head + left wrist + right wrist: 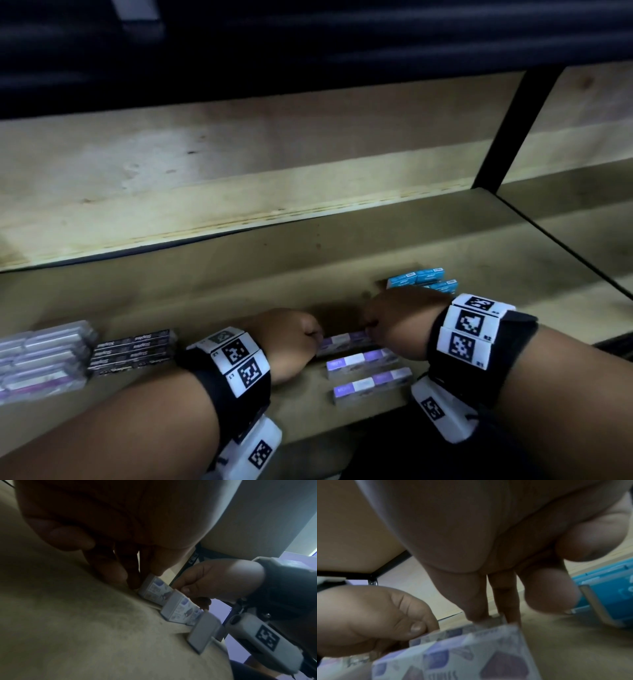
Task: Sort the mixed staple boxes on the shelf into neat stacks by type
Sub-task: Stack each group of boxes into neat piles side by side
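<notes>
Three purple-and-white staple boxes lie in a row from back to front on the wooden shelf [239, 274]. My left hand [315, 337] pinches the left end of the farthest purple box [344, 342], and my right hand [371, 329] pinches its right end. In the left wrist view my left fingertips [132, 580] press on that box [154, 589], with the right hand [214, 578] behind it. The right wrist view shows my right fingertips [477, 612] on the same box [440, 635], behind a nearer purple box [453, 655]. The two nearer purple boxes [361, 361] [371, 383] lie untouched.
Light blue staple boxes [423, 279] sit just behind my right hand. At the left, a stack of black staple boxes [133, 349] stands beside silvery packs [44, 356]. A black upright post [510, 126] divides the shelf at the right. The shelf's front edge runs below my wrists.
</notes>
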`<state>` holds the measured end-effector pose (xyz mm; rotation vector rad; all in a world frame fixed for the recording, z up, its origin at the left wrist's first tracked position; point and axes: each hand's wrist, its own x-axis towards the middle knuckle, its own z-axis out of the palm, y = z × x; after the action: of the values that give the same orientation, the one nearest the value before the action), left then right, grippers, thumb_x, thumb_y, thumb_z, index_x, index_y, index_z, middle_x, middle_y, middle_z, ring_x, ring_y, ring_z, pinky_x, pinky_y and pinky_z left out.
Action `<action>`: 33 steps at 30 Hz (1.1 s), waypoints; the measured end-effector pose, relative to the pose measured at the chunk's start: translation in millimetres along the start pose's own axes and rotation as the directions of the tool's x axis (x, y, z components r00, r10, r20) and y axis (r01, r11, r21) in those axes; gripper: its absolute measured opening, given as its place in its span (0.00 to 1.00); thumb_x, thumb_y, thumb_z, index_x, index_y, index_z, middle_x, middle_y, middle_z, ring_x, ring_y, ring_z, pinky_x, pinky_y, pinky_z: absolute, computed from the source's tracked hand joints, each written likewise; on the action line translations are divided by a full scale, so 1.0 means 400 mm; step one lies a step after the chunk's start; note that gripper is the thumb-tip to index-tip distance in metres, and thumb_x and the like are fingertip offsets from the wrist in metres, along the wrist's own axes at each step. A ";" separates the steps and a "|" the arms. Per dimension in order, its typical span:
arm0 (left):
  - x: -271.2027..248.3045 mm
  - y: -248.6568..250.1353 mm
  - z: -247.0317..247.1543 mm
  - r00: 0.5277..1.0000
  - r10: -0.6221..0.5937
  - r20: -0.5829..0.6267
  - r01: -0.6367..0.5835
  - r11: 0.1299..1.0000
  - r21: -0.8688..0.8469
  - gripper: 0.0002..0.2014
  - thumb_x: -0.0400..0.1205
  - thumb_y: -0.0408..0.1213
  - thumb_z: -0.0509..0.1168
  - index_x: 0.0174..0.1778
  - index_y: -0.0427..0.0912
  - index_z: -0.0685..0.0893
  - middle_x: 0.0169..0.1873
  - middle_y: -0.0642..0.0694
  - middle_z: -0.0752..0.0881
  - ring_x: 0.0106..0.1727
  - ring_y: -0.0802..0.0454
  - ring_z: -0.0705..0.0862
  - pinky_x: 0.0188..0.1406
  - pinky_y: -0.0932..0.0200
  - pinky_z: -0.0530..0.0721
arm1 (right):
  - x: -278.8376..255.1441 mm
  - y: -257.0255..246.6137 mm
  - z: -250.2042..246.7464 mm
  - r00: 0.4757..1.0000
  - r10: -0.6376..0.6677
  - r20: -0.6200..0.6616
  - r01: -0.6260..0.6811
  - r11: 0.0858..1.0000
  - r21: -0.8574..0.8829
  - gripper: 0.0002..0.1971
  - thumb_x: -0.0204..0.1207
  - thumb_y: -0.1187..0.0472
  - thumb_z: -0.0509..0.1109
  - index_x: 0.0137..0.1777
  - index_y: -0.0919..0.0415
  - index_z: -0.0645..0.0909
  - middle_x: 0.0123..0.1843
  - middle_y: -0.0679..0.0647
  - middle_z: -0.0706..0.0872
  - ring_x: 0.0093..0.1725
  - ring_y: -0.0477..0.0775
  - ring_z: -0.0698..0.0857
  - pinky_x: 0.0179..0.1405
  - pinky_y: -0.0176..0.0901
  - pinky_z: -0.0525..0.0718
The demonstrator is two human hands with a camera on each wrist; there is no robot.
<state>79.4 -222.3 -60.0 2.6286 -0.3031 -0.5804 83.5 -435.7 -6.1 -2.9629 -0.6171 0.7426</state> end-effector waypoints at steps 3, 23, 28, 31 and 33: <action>-0.002 0.010 0.000 1.000 0.005 0.007 -0.005 1.000 0.002 0.12 0.75 0.50 0.60 0.37 0.78 0.81 0.36 0.68 0.84 0.44 0.65 0.83 0.38 0.65 0.73 | 0.000 0.002 0.005 1.000 -0.015 -0.005 0.015 1.000 0.013 0.14 0.78 0.54 0.63 0.58 0.47 0.87 0.55 0.49 0.89 0.53 0.55 0.87 0.45 0.44 0.80; -0.027 0.065 0.013 0.988 0.129 0.079 -0.135 0.988 0.079 0.12 0.83 0.50 0.62 0.58 0.60 0.88 0.54 0.61 0.89 0.52 0.61 0.83 0.48 0.66 0.72 | -0.054 0.027 0.030 0.997 -0.069 -0.044 0.067 0.996 -0.053 0.14 0.79 0.55 0.63 0.59 0.44 0.87 0.57 0.47 0.89 0.54 0.53 0.85 0.46 0.39 0.73; -0.041 0.067 0.028 0.979 0.182 0.095 -0.193 0.974 0.115 0.12 0.86 0.46 0.60 0.59 0.55 0.88 0.56 0.57 0.88 0.56 0.56 0.84 0.52 0.66 0.74 | -0.080 0.026 0.038 0.996 -0.060 -0.064 0.059 0.998 -0.013 0.14 0.77 0.52 0.62 0.58 0.39 0.85 0.56 0.42 0.89 0.53 0.48 0.85 0.51 0.39 0.81; -0.056 0.076 0.038 0.977 0.196 0.087 -0.206 0.972 0.114 0.11 0.86 0.48 0.59 0.53 0.51 0.86 0.47 0.54 0.88 0.47 0.56 0.82 0.43 0.64 0.72 | -0.094 0.025 0.044 0.999 -0.037 -0.036 0.037 0.999 -0.011 0.16 0.74 0.42 0.63 0.61 0.32 0.81 0.57 0.39 0.88 0.57 0.47 0.85 0.53 0.40 0.79; -0.070 0.089 0.040 0.975 0.192 0.114 -0.202 0.976 0.077 0.15 0.84 0.56 0.61 0.52 0.49 0.84 0.43 0.54 0.87 0.43 0.53 0.83 0.41 0.60 0.76 | -0.104 0.027 0.042 0.999 -0.034 -0.001 0.034 0.999 -0.004 0.23 0.67 0.33 0.64 0.63 0.28 0.77 0.55 0.38 0.88 0.54 0.46 0.85 0.51 0.41 0.79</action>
<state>43.3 -251.3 -47.4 2.6144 -0.6284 -0.6526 46.2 -462.7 -3.9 -2.9480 -0.6672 0.7384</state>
